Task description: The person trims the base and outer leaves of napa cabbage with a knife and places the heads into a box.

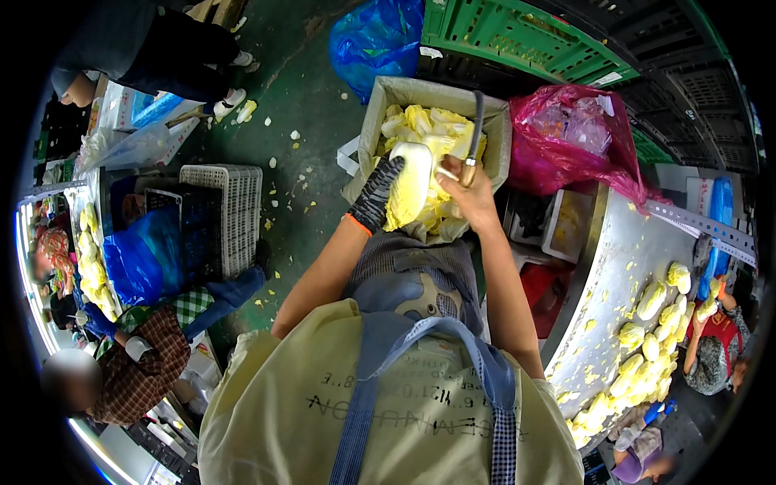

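Observation:
My left hand [372, 198], in a dark striped glove with an orange cuff, is wrapped round the side of a napa cabbage [414, 179]. The cabbage is tilted, its pale base end pointing away from me and its yellow leaves toward me. My bare right hand [473, 196] is closed round the short handle of a curved knife [477, 125], whose blade points up and away. Its thumb and fingers are near the cabbage's right side, by a pale leaf piece. Beneath both hands, a lined bin [499, 121] holds yellow cabbage leaves [432, 121].
Right of the bin sits a pink plastic bag [537, 153]; a blue bag [376, 48] lies beyond it. A metal table [594, 283] bears several cabbages at right. Green crates [525, 40] stand behind. At left are a white crate [241, 214] and other people.

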Demonstrator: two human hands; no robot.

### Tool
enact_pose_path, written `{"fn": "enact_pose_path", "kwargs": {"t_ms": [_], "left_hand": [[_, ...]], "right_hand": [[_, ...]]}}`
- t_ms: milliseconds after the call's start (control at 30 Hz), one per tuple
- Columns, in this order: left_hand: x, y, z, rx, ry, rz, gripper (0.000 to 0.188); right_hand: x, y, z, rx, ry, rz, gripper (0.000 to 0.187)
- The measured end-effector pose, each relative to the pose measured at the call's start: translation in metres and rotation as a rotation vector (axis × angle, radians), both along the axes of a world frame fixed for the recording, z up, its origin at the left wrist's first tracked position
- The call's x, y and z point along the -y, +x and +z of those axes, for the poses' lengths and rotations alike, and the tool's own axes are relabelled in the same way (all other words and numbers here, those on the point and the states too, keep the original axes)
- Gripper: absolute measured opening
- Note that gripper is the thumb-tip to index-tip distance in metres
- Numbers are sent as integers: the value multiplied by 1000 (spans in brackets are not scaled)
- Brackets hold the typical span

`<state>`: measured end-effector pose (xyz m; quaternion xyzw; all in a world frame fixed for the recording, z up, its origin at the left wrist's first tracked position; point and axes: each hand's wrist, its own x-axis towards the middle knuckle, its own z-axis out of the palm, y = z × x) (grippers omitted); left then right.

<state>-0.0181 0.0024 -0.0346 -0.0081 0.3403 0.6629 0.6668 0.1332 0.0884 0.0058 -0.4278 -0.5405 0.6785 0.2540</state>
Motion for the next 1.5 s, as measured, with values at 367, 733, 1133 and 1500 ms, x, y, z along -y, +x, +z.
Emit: {"fn": "enact_pose_path", "kwargs": {"t_ms": [367, 733, 1133, 1500], "left_hand": [[7, 14, 15, -702, 45, -100, 58], [5, 23, 4, 19, 44, -42, 47], [-3, -4, 20, 247, -98, 220, 60], [-15, 10, 6, 148, -160, 214, 44]], "right_hand": [[12, 4, 9, 56, -18, 85, 31], [13, 12, 10, -69, -250, -234, 37], [-10, 27, -13, 149, 59, -171, 31], [29, -5, 6, 203, 410, 137, 36]]}}
